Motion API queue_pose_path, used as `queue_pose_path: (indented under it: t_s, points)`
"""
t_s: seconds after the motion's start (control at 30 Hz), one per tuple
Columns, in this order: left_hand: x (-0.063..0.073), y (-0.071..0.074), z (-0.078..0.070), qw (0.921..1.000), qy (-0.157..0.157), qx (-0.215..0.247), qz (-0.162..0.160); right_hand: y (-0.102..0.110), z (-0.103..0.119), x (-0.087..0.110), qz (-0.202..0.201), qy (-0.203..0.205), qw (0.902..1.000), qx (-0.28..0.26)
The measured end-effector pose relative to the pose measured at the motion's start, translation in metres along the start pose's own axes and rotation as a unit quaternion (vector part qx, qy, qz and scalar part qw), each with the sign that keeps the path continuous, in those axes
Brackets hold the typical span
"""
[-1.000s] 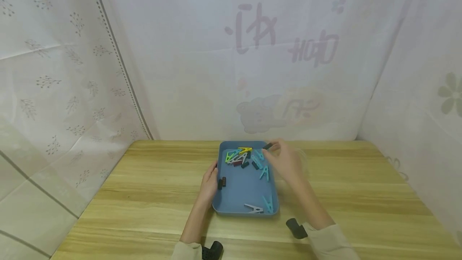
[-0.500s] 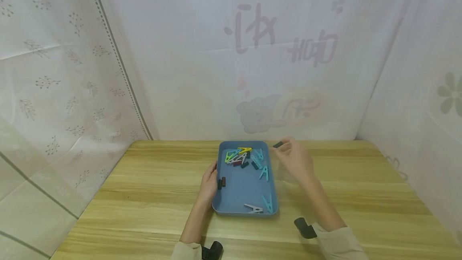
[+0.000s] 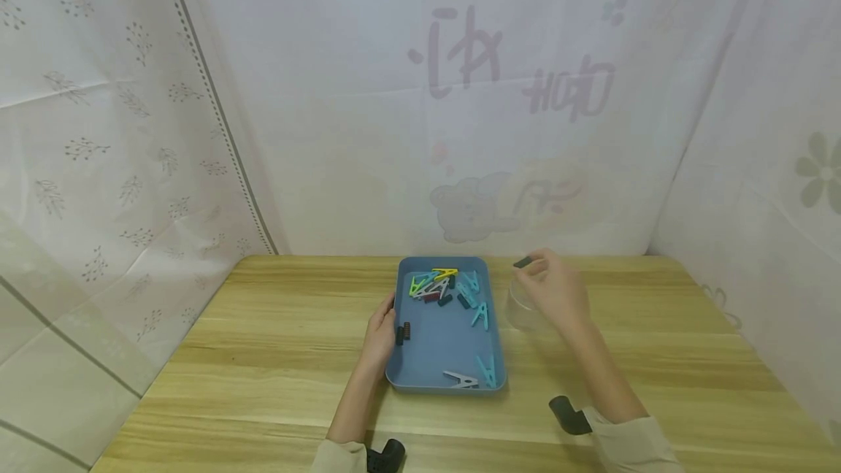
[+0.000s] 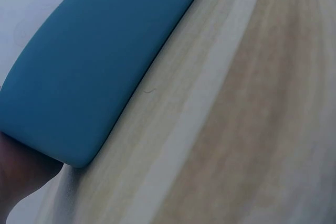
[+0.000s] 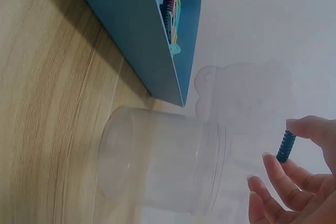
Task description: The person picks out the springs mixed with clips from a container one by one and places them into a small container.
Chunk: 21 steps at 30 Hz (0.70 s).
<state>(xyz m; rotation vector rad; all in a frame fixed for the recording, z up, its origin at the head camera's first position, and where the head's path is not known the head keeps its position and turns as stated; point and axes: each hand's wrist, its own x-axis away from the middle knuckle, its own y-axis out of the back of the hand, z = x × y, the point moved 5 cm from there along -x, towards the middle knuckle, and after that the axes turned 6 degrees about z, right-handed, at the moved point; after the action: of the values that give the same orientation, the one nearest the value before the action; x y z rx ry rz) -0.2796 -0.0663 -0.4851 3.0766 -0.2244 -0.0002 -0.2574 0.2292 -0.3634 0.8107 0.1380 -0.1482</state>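
Note:
My right hand [image 3: 555,287] pinches a small dark ribbed spring [image 5: 286,146] between thumb and fingertips. A clear plastic jar [image 5: 163,158] stands open on the table; the spring is held above it, outside its mouth. In the head view the jar [image 3: 522,312] is faint and partly behind the hand. Left of it lies a blue tray [image 3: 447,352], its left wall held by my left hand [image 3: 379,334]. Inside the tray are several more springs [image 3: 431,297] and several clothes pegs, among them a yellow peg [image 3: 446,272] and a grey peg [image 3: 463,379]. The left wrist view mostly shows the tray's outer wall [image 4: 100,56].
A wood-grain table [image 3: 282,356] carries the tray and jar. Patterned white cloth [image 3: 342,130] hangs behind the table and at its sides. A dark device [image 3: 570,416] sits at the right wrist, and another dark device [image 3: 388,455] at the left wrist.
My right hand has moved right with the pinched spring, from the tray's far right corner to above the jar. The left hand stays at the tray's left wall.

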Motion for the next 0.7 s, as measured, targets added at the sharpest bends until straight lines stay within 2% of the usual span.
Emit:
queue_pose_path:
  t_s: [0.7]
  points:
    - [0.000, 0.000, -0.001, 1.0000, -0.005, 0.005, 0.006, 0.012, -0.013, 0.006, -0.002, -0.007, 0.9996, 0.026]
